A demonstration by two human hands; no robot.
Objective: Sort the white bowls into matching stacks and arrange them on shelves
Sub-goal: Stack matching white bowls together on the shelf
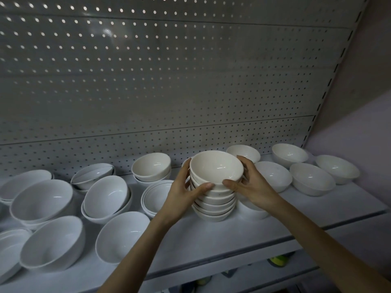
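A stack of several small cream-white bowls (214,199) stands on the white shelf (211,240) at centre. My left hand (185,188) grips its left side and my right hand (251,183) grips its right side, thumbs meeting under the top bowl (215,166). The top bowl tilts toward me. More white bowls lie loose or in short stacks across the shelf: larger ones (48,242) at left, a pair (151,168) behind, and single ones (312,179) at right.
A grey pegboard back panel (169,81) rises behind the shelf. A bowl with a dark rim line (156,196) sits just left of my left hand. A lower shelf (275,271) shows coloured items beneath. A wall (364,102) closes the right side.
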